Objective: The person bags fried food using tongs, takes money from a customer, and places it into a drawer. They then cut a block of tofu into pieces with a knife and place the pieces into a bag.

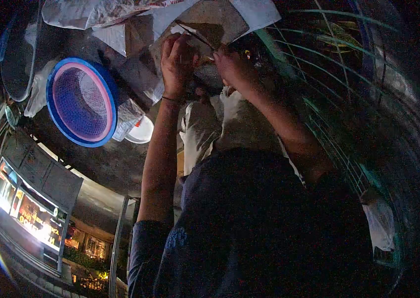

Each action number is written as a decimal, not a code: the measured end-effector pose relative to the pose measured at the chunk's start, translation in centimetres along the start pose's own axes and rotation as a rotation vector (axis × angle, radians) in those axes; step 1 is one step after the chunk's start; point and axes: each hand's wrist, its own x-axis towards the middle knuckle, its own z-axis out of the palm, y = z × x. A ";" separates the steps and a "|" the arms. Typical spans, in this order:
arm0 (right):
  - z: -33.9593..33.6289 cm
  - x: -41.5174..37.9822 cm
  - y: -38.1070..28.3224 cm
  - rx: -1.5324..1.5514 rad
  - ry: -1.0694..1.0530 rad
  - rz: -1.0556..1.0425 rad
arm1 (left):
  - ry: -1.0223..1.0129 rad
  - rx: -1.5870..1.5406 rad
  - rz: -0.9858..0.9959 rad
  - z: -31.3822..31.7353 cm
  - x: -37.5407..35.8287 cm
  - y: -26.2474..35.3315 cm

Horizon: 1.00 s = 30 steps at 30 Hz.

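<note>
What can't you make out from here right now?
All in the head view:
- Anything in the left hand: fingers and darkness hide it.
- The thin tool's grip: inside the right hand.
- White dish: partly covered by plastic.
- Printed bag: cut by the top edge.
- Sign wording: glare, blur.

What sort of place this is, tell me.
Perhaps a street-side work spot after dark: the surroundings are dim, a signboard glows brightly, and a blue-and-pink basket sits close by.
</note>
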 end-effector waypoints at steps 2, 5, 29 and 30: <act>-0.1 -0.1 0.0 0.312 -0.056 0.096 | -0.028 0.061 0.014 -0.1 0.3 0.0; 2.5 -1.6 3.8 0.138 0.304 -0.351 | -0.069 0.117 0.024 0.2 -0.4 -0.9; -1.2 -3.6 -0.1 0.119 0.497 -0.359 | -0.055 0.185 0.060 0.1 -0.4 -0.1; -0.9 -3.3 0.1 0.121 0.496 -0.359 | -0.062 0.222 0.088 0.0 -0.3 0.0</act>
